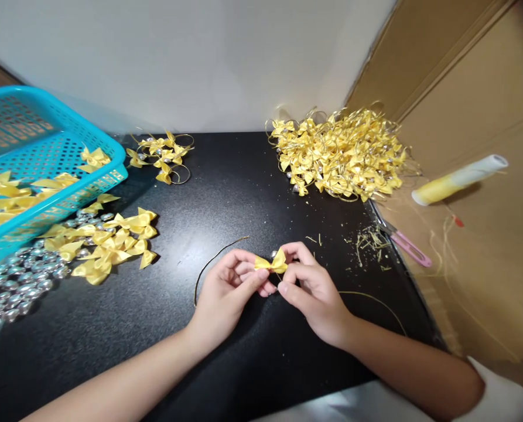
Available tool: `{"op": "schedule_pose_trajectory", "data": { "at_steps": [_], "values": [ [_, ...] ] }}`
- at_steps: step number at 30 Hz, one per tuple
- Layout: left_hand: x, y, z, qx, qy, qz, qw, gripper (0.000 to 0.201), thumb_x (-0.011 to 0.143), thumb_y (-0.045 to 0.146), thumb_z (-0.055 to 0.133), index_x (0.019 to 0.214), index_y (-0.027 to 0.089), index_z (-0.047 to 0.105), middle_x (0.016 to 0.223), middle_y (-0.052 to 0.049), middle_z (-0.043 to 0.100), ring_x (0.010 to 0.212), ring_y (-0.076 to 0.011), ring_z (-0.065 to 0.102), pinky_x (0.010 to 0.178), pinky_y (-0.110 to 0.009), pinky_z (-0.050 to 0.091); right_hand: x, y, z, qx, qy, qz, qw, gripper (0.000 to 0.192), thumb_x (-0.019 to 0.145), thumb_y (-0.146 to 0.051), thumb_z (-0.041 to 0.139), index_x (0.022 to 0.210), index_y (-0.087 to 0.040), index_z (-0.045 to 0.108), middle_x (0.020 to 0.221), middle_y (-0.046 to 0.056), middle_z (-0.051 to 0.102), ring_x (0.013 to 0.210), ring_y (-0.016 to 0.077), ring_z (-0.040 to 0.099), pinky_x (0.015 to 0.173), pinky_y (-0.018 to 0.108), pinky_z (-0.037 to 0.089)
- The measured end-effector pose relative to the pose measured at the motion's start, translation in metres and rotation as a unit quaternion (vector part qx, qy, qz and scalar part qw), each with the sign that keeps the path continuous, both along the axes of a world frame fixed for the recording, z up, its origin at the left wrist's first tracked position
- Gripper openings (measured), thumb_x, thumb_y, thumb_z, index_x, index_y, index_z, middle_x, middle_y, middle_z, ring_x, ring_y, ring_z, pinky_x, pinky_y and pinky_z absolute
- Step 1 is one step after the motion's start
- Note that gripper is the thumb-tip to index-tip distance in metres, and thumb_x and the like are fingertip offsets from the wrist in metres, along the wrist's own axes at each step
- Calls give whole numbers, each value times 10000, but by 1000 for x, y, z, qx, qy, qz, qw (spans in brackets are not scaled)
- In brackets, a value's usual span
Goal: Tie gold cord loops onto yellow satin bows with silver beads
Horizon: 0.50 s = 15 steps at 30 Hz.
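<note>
Both hands meet over the black table around one yellow ribbon bow point(279, 261). My left hand point(232, 281) pinches the bow's left loop between thumb and fingers. At its right side, my right hand point(311, 287) is closed with thumb and forefinger together, apparently on the thin gold cord just under the bow. A small silver bead point(274, 254) shows behind the bow's middle. One length of dark gold cord point(208, 262) curves out left of my left hand, and a thin cord point(379, 300) trails beyond my right wrist. The fingertips hide part of the cord.
A turquoise basket point(107, 140) with yellow bows stands left, beside loose bows point(120, 240) and silver beads point(13, 287). Finished-looking corded bows lie in a small group point(167, 153) and a large heap point(340, 155). Pink-handled scissors point(410, 247), cord scraps point(371, 243) and a thread tube point(458, 179) are right.
</note>
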State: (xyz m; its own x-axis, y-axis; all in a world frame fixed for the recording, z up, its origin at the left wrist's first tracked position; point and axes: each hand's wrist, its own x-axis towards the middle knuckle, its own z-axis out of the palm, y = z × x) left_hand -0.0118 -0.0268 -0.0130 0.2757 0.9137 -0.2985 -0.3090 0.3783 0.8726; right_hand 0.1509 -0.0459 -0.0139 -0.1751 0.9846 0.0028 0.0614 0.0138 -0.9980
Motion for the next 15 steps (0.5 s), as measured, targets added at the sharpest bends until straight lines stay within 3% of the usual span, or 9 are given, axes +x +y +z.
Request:
{"op": "schedule_pose_trajectory", "data": {
  "at_steps": [15],
  "values": [
    [1, -4, -2, 12, 44, 4, 999, 202, 727, 162, 773, 704, 149, 573, 641, -1, 725, 580, -92, 670, 591, -174, 538, -1, 2, 3, 16, -29, 13, 999, 235, 836, -183, 571, 602, -179, 553, 867, 29, 479, 848, 161, 511, 809, 322, 424]
  ]
}}
